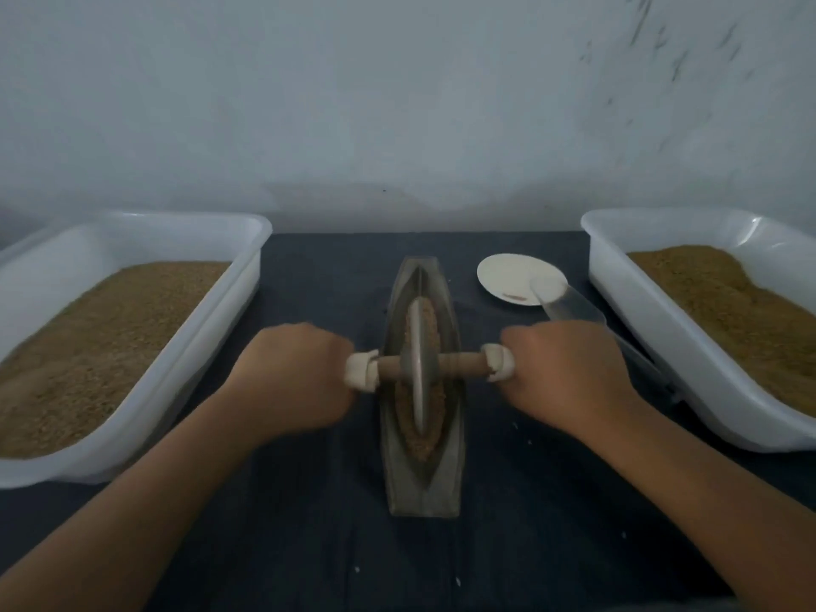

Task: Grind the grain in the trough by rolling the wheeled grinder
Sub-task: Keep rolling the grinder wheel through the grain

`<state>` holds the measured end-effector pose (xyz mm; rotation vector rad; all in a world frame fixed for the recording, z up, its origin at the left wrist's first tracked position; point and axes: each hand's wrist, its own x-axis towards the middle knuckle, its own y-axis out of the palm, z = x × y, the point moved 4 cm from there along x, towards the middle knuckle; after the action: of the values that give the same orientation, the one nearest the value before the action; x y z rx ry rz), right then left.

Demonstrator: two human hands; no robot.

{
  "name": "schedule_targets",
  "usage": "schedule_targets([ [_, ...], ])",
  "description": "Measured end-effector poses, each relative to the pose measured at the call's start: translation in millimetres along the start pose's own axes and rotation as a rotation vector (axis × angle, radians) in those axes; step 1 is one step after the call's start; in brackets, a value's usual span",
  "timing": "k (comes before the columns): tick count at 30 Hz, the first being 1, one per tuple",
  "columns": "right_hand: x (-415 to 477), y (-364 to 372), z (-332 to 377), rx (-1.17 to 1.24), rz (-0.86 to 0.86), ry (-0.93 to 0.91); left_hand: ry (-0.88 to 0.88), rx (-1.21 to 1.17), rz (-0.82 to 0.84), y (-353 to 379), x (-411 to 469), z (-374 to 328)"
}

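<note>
A long boat-shaped metal trough (451,461) lies lengthwise on the dark cloth at the centre. Brown grain (430,322) fills its groove. The metal grinder wheel (418,368) stands upright in the groove, near the trough's middle. A wooden axle (461,363) runs through the wheel, with white wrapping at each end. My left hand (291,382) grips the left end of the axle. My right hand (565,377) grips the right end. Both fists are curled around the handle ends, level with each other.
A white tub (185,346) of brown grain stands at the left, another white tub (640,320) of finer brown material at the right. A small white dish (508,273) and a clear plastic scoop (569,302) lie behind my right hand. A pale wall stands behind the table.
</note>
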<state>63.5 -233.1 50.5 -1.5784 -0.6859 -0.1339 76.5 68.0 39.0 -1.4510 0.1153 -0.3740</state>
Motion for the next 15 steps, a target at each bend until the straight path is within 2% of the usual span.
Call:
schedule_targets([
  [4, 31.2, 20.5, -6.6, -0.123, 0.038, 0.049, -0.07, -0.023, 0.065, -1.6, 35.7, 0.8],
  [9, 72.9, 35.5, -17.4, -0.087, 0.023, 0.203, -0.116, -0.017, 0.071, -20.8, 91.4, -0.8],
  [13, 30.3, 32.5, -14.0, -0.026, 0.156, 0.178, -0.009, 0.038, 0.089, -26.5, 55.2, -7.9],
  [15, -0.4, 22.6, -10.3, -0.027, 0.14, 0.128, 0.049, 0.058, 0.048, -24.2, 20.1, -8.9],
])
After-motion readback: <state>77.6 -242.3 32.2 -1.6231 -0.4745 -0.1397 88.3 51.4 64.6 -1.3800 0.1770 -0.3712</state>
